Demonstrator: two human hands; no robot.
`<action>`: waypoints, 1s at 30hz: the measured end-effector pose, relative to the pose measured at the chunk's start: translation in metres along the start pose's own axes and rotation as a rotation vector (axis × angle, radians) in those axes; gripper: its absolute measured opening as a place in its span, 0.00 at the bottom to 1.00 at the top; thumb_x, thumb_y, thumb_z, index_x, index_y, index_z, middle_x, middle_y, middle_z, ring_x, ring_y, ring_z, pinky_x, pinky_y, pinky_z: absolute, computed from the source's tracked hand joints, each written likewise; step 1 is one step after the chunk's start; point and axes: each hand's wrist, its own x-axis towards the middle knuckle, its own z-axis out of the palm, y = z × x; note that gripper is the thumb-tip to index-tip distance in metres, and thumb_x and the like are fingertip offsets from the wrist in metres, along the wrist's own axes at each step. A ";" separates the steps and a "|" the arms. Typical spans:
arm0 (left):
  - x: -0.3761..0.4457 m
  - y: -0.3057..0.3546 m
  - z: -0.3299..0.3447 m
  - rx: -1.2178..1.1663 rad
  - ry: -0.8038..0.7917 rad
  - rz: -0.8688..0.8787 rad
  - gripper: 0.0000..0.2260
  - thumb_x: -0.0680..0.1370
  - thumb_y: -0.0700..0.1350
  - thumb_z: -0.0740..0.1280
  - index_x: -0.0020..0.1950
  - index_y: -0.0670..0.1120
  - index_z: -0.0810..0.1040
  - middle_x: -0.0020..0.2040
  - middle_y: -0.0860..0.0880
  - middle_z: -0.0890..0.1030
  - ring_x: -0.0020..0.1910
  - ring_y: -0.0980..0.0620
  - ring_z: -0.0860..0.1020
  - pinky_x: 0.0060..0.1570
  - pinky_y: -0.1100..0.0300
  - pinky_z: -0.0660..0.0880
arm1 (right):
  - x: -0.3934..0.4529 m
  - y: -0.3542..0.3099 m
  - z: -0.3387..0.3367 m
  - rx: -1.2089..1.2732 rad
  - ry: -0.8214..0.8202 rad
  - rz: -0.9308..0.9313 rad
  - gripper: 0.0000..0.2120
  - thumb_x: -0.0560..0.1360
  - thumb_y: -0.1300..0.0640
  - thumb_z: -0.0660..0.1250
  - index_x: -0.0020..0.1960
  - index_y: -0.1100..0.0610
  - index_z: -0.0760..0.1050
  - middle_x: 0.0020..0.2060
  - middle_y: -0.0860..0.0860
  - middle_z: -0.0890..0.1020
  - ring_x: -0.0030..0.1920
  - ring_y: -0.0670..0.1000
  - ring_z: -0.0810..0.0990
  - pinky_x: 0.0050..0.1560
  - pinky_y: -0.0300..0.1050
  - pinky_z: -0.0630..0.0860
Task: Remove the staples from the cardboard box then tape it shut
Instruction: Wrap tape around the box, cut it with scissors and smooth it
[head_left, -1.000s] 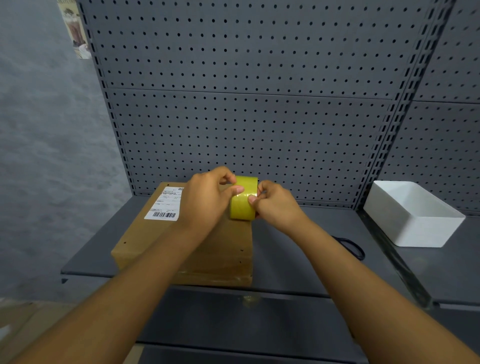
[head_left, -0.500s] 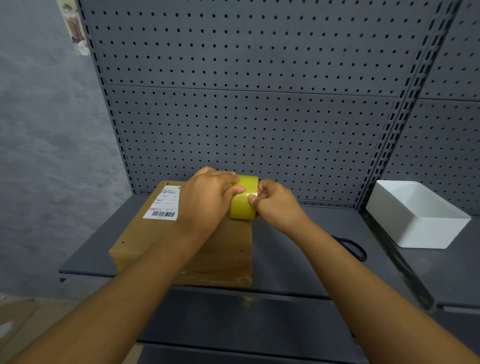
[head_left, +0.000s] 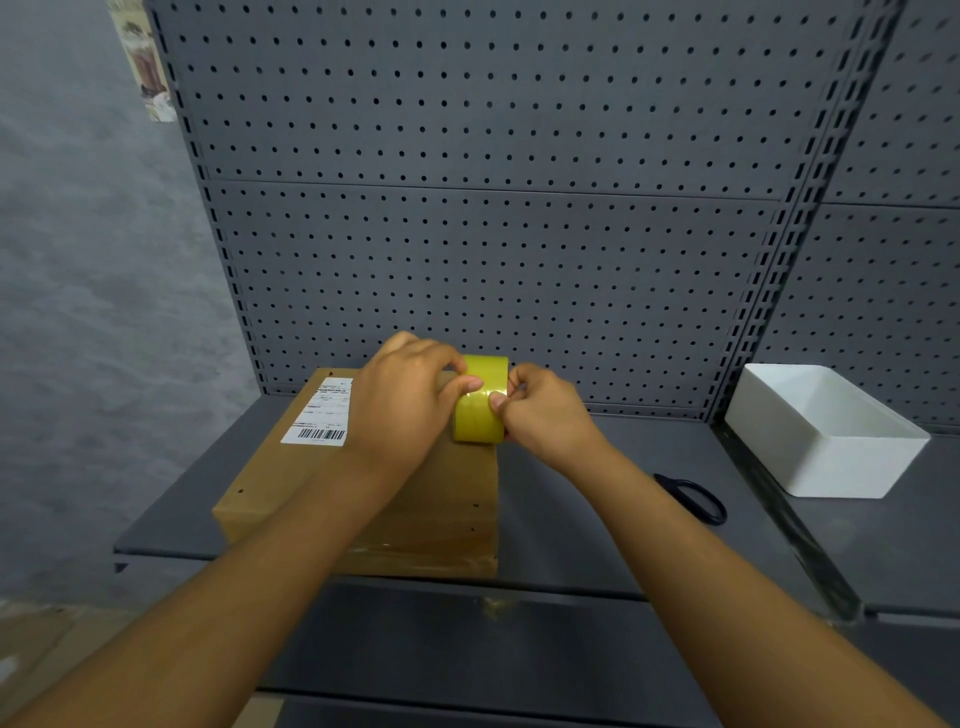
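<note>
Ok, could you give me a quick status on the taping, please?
Both hands, left hand and right hand, on tape roll. Cardboard box closed, top untaped. Nothing in the way.

Both hands, left hand and right hand, hold a yellow tape roll above the brown cardboard box.

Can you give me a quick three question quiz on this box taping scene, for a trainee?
1. True or false: both hands hold the yellow tape roll.
2. What lies on the shelf between the cardboard box and the white bin?
A. a stapler
B. black scissors
C. a marker
3. Fill in: the shipping label sits on the box's ____ face.

Key
1. True: the left hand and right hand both grip it, above the box.
2. B
3. top
</note>
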 end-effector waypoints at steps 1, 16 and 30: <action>0.000 0.001 0.000 -0.007 0.001 -0.015 0.09 0.72 0.53 0.73 0.43 0.48 0.83 0.42 0.51 0.83 0.47 0.50 0.76 0.40 0.58 0.68 | 0.000 0.000 0.000 -0.004 0.001 0.001 0.07 0.76 0.56 0.65 0.43 0.57 0.69 0.39 0.54 0.78 0.46 0.57 0.80 0.48 0.52 0.78; 0.011 -0.003 0.002 -0.204 -0.113 -0.290 0.09 0.69 0.53 0.75 0.46 0.52 0.82 0.45 0.54 0.83 0.49 0.53 0.79 0.48 0.51 0.76 | 0.003 0.000 0.001 0.005 -0.013 -0.015 0.09 0.76 0.55 0.66 0.41 0.57 0.69 0.40 0.56 0.81 0.46 0.58 0.81 0.48 0.51 0.78; 0.010 0.002 -0.001 -0.249 -0.079 -0.349 0.06 0.69 0.51 0.76 0.37 0.50 0.81 0.37 0.53 0.82 0.39 0.52 0.79 0.41 0.50 0.77 | 0.003 0.000 0.001 0.025 -0.040 -0.051 0.12 0.76 0.55 0.66 0.37 0.55 0.66 0.31 0.52 0.76 0.44 0.59 0.82 0.50 0.56 0.79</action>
